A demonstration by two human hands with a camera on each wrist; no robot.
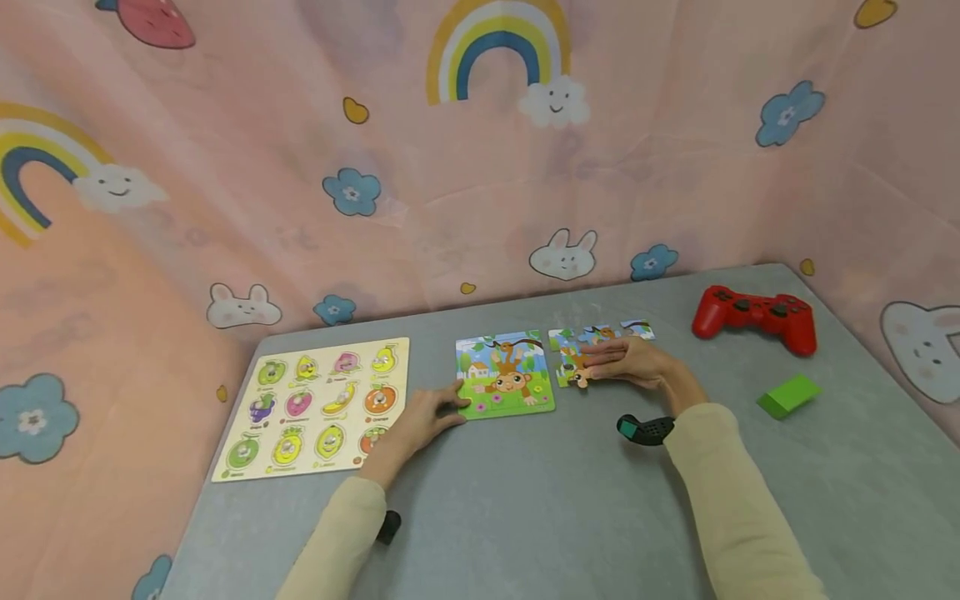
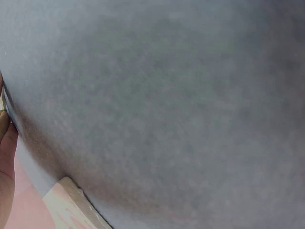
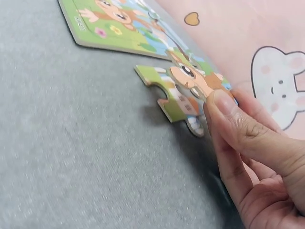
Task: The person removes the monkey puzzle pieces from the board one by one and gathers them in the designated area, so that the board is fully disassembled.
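Observation:
In the head view a monkey puzzle board [image 1: 504, 375] lies on the grey table. My left hand [image 1: 420, 423] pinches its lower left edge; only a sliver of that hand [image 2: 6, 176] shows in the left wrist view. Just right of the board, my right hand [image 1: 633, 363] holds a puzzle piece with part of a monkey's face [image 3: 186, 75] between thumb and fingers. Below the held piece is another piece with green grass and a house [image 3: 174, 102]. Other loose picture pieces [image 1: 597, 332] lie beyond the right hand, one [image 1: 637, 328] set apart at the right.
A fruit peg board [image 1: 311, 408] lies left of the left hand. At the right are a red game controller [image 1: 756, 317] and a green block [image 1: 789, 396]. A pink patterned cloth [image 1: 465, 192] hangs behind the table [image 1: 517, 508].

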